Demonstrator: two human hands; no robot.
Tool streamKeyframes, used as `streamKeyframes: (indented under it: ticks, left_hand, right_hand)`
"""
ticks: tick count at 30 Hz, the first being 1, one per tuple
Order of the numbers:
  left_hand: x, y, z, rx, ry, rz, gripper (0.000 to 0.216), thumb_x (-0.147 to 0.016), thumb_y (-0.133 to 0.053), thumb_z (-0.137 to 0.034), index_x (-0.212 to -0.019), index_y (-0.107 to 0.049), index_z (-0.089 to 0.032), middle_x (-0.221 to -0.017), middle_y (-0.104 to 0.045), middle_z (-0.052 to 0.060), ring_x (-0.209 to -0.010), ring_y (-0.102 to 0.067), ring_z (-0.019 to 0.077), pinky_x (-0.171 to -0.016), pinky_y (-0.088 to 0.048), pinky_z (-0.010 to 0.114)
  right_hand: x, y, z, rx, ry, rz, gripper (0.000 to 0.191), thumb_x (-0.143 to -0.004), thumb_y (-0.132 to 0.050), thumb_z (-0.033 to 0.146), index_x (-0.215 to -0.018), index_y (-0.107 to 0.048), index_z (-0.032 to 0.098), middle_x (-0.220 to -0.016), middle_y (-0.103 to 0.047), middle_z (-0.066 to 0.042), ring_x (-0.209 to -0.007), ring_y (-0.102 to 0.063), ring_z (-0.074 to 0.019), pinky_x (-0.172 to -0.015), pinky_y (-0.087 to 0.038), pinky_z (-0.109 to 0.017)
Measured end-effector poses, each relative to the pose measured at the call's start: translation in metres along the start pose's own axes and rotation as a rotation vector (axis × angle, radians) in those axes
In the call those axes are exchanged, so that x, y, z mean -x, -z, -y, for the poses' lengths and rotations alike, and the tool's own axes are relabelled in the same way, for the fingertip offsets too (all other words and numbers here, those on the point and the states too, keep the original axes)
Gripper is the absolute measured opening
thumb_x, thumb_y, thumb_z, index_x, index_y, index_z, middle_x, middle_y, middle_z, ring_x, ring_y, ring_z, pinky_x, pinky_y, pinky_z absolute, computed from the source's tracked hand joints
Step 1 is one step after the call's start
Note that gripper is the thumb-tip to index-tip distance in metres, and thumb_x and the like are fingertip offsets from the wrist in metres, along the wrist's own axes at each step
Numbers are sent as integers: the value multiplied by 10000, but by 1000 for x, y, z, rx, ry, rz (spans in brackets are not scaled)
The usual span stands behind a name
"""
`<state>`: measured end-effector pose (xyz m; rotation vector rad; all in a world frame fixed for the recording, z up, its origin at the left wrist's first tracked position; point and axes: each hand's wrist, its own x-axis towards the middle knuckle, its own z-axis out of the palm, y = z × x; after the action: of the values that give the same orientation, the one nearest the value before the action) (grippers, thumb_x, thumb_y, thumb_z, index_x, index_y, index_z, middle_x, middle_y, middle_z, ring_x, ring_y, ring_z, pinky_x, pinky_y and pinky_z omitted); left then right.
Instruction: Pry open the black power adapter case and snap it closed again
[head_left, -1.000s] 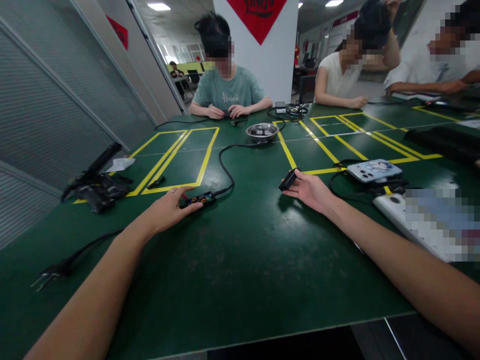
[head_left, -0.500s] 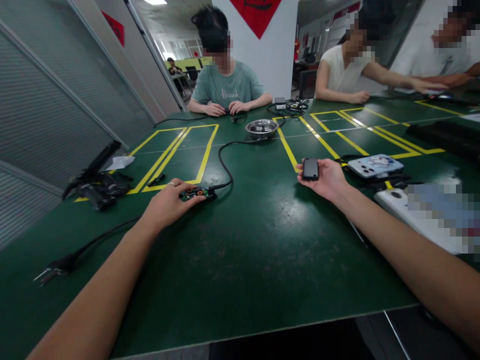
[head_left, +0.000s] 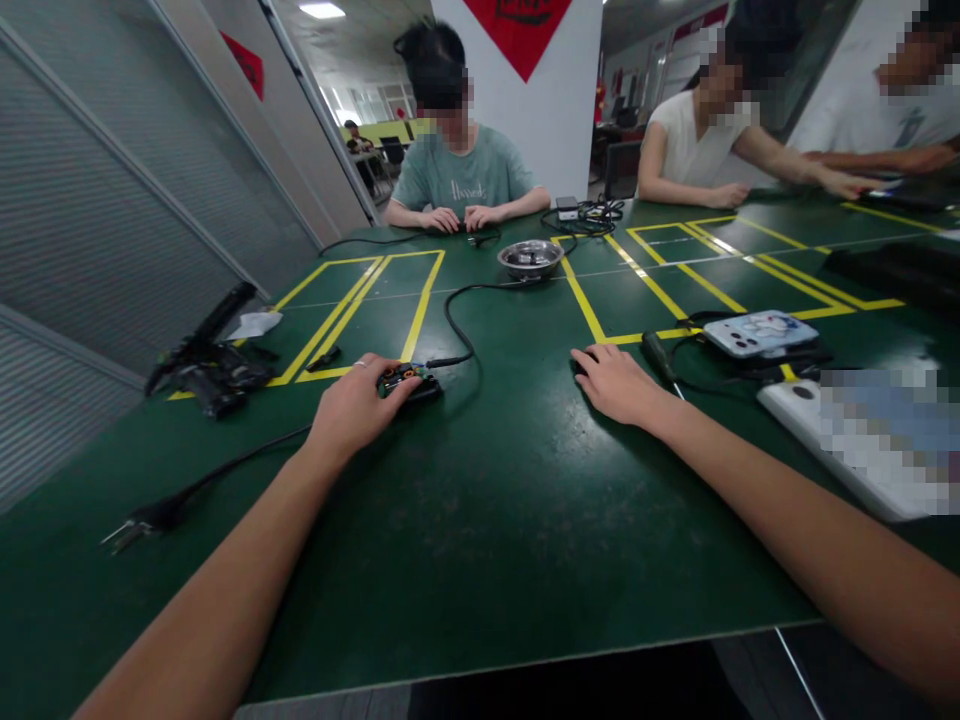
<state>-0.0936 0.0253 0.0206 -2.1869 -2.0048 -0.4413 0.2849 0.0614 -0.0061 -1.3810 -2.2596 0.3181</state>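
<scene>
Exposed circuit unit (head_left: 409, 371), just left of the frame's centre, is lying with its long axis running nearly crosswise, its right end pointing toward the curving black cable (head_left: 487, 287). The left hand (head_left: 352, 405) is clamping it between thumb and fingers. Right of centre, the right hand (head_left: 616, 385) is resting palm down over a mostly hidden black piece (head_left: 577, 368); whether it is gripping cannot be told.
</scene>
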Motion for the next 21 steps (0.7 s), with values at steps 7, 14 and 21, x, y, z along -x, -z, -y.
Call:
streamKeyframes:
  ticks: [7,14,21]
  left_hand:
    - [1,-1,0,-39,140,-43,538,-932,-331,-594,-1240,-481,-179,-1033,-656,126,-907,-647,309,-731,-467,375]
    - [-3,-9,11,-2,121,-91,518,-952,-303,-547,-1277,-482,-185,-1151,-635,138,-994,-627,309,-805,-457,385]
    - [-2,-5,10,6,99,-85,531,-950,-305,-554,-1261,-505,-173,-1140,-641,134,-978,-628,301,-798,-459,372]
  right_hand:
    - [6,10,56,342,272,4,462,-950,-389,308,-1351,-473,96,-1327,-510,-190,-1223,-462,-308,-1029,-362,-467]
    - [-46,-66,157,257,587,49,500,-890,-526,269,-1342,-450,67,-1282,-542,-193,-1138,-500,-298,-941,-413,-432]
    - [-90,-100,156,279,532,157,345,-976,-363,296,-1144,-636,166,-1197,-612,-118,-1064,-551,-251,-861,-436,-388]
